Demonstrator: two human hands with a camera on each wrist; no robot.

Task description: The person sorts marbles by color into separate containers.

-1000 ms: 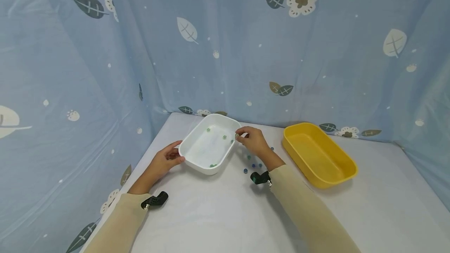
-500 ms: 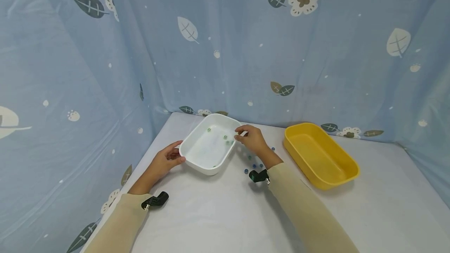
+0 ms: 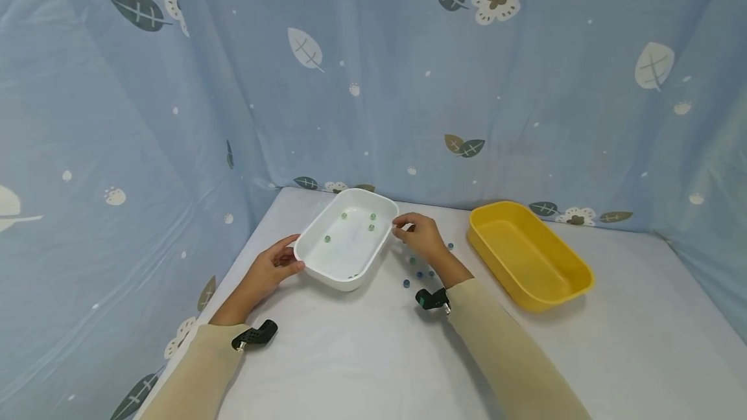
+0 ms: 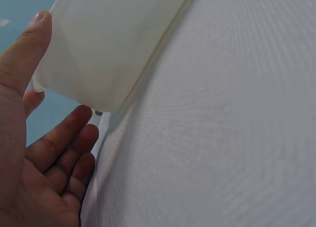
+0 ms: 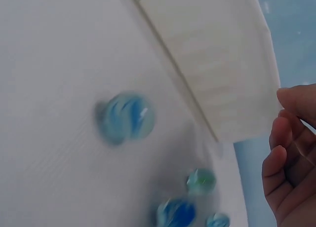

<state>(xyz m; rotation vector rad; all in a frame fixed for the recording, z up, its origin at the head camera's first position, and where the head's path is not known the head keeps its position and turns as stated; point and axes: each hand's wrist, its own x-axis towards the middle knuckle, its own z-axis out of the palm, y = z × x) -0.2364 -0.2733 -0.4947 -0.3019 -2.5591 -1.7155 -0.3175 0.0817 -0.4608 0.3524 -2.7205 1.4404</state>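
Observation:
A white plastic basin (image 3: 344, 280) stands on the white cloth, with several green glass marbles (image 3: 371, 227) inside. My left hand (image 3: 271, 269) holds its left rim; in the left wrist view the thumb lies on the basin's outer wall (image 4: 113, 44) and the other fingers curl below. On the opposite side, my right hand (image 3: 421, 236) pinches the right rim between thumb and fingertips. More marbles, blue and green, lie on the cloth beneath the right wrist, among them a blue-streaked marble (image 5: 129, 117) and a green marble (image 5: 201, 181).
To the right stands a yellow basin (image 3: 528, 255), with no marbles seen in it. The white cloth (image 3: 350, 355) covers the table. A blue patterned curtain (image 3: 373, 83) hangs along the back and left edges. A small black device (image 3: 433, 299) sits on each wrist.
Marbles have rolled about inside the white basin, one now lying farther left. What looked like a marble at my right fingertips no longer shows there. Both hands stay at the rim.

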